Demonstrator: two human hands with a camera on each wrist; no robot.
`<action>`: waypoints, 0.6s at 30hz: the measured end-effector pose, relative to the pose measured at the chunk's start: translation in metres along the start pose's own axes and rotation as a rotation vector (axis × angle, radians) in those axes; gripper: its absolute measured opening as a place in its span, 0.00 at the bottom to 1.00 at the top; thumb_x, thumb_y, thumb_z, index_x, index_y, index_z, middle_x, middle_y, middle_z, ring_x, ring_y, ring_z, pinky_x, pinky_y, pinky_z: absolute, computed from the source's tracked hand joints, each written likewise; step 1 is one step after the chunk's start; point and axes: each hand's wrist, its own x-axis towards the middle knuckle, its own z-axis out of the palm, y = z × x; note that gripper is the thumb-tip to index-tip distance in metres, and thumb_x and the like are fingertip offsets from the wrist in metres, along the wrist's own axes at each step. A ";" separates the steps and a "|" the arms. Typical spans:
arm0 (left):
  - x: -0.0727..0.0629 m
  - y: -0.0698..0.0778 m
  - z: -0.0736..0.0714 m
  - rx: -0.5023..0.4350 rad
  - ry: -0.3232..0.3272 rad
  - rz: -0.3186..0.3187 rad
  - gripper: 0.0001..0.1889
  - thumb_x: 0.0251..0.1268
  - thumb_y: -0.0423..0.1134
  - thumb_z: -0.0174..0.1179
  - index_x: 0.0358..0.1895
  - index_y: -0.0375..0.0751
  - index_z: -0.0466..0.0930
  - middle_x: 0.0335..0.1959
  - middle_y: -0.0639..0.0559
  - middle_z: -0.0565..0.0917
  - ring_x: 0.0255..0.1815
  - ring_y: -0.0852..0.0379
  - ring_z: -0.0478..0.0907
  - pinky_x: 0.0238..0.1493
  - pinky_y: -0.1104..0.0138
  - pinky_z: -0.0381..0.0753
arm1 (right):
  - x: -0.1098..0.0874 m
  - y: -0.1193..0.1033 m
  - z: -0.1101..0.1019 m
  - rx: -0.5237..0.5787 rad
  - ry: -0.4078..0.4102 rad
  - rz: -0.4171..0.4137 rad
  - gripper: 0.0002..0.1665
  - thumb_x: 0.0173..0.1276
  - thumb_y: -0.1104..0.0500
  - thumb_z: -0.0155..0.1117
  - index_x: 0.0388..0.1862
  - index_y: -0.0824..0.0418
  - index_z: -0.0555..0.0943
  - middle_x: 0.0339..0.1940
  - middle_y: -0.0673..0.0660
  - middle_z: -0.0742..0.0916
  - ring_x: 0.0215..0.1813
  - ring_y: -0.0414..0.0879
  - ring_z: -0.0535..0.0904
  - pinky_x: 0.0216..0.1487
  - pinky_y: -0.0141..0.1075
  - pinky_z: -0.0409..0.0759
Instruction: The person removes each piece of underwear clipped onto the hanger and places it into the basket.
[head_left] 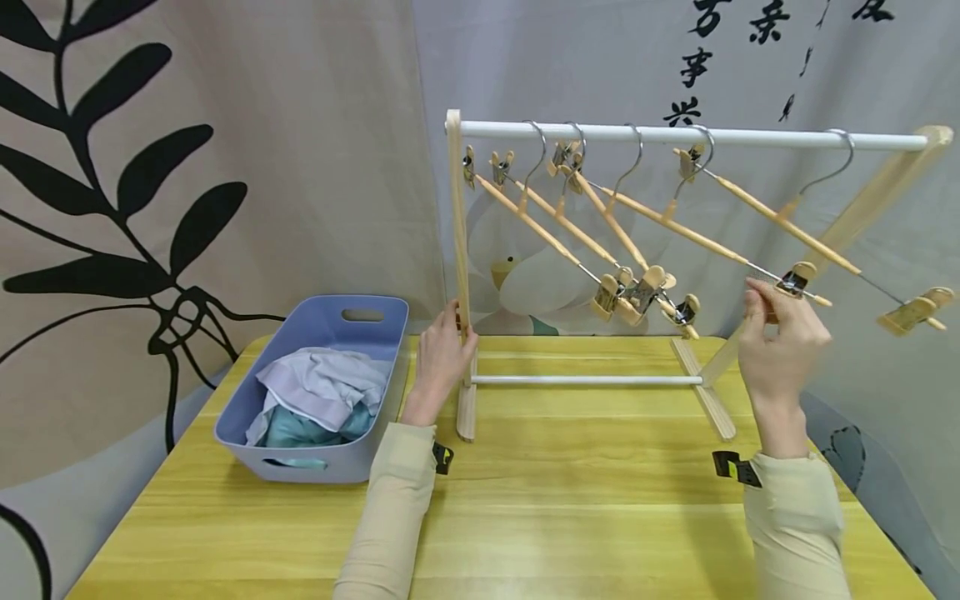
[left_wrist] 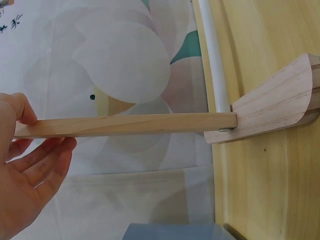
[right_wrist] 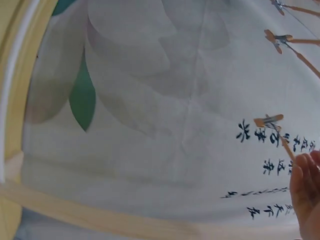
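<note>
My left hand [head_left: 441, 360] holds the left upright post [head_left: 456, 225] of a small wooden clothes rack. In the left wrist view the post [left_wrist: 150, 123] lies between the thumb and the fingers [left_wrist: 57, 160]. My right hand [head_left: 783, 358] pinches the near end of a wooden clip hanger [head_left: 701, 240], by its metal-and-wood clip [head_left: 797, 279]. That hanger's hook sits on the white top rail [head_left: 757, 139]. Only part of the right hand [right_wrist: 305, 190] shows in the right wrist view, beside a hanger bar; its hold is cut off there.
Several more clip hangers hang along the rail, one [head_left: 817, 242] at the far right. Left of the rack, a blue plastic basket [head_left: 386, 333] holds crumpled light and teal cloth [head_left: 322, 387]. The rack's feet [head_left: 705, 387] stand on a yellow wooden table [head_left: 570, 500] before a printed curtain.
</note>
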 end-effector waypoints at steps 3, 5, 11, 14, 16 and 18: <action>0.000 0.000 -0.001 -0.002 -0.007 -0.018 0.22 0.63 0.36 0.56 0.60 0.32 0.69 0.37 0.41 0.83 0.27 0.43 0.82 0.26 0.57 0.80 | -0.011 -0.001 0.006 0.005 -0.035 0.005 0.15 0.70 0.60 0.58 0.38 0.72 0.85 0.29 0.72 0.85 0.35 0.10 0.64 0.40 0.10 0.62; 0.000 0.001 -0.001 -0.006 -0.014 -0.027 0.23 0.63 0.36 0.55 0.60 0.31 0.69 0.37 0.40 0.83 0.27 0.44 0.81 0.26 0.58 0.80 | -0.019 -0.002 0.010 0.024 -0.046 0.008 0.14 0.69 0.62 0.58 0.38 0.73 0.84 0.29 0.72 0.84 0.34 0.11 0.64 0.39 0.11 0.62; 0.000 0.001 -0.004 -0.021 -0.040 -0.055 0.23 0.65 0.38 0.54 0.62 0.32 0.68 0.40 0.41 0.83 0.29 0.44 0.81 0.27 0.58 0.80 | -0.045 -0.007 0.027 0.056 -0.099 -0.024 0.07 0.61 0.74 0.56 0.31 0.78 0.81 0.25 0.71 0.83 0.27 0.32 0.71 0.35 0.15 0.62; 0.000 0.001 -0.004 -0.039 -0.054 -0.072 0.23 0.67 0.39 0.53 0.63 0.34 0.67 0.44 0.40 0.83 0.34 0.43 0.82 0.30 0.57 0.81 | -0.057 -0.012 0.036 0.071 -0.130 -0.054 0.05 0.59 0.76 0.57 0.29 0.78 0.81 0.25 0.70 0.83 0.22 0.49 0.73 0.30 0.18 0.64; -0.002 0.001 -0.004 -0.048 -0.064 -0.081 0.23 0.69 0.40 0.51 0.64 0.35 0.66 0.47 0.39 0.82 0.37 0.42 0.83 0.32 0.56 0.82 | -0.064 -0.017 0.041 0.062 -0.162 -0.078 0.04 0.60 0.73 0.60 0.30 0.75 0.81 0.23 0.68 0.83 0.20 0.53 0.74 0.28 0.21 0.65; -0.004 0.001 -0.005 -0.060 -0.076 -0.091 0.24 0.71 0.41 0.50 0.66 0.36 0.64 0.50 0.39 0.81 0.38 0.41 0.83 0.32 0.56 0.82 | -0.071 -0.021 0.047 0.064 -0.189 -0.094 0.05 0.62 0.71 0.60 0.34 0.73 0.83 0.23 0.67 0.84 0.19 0.53 0.75 0.25 0.26 0.67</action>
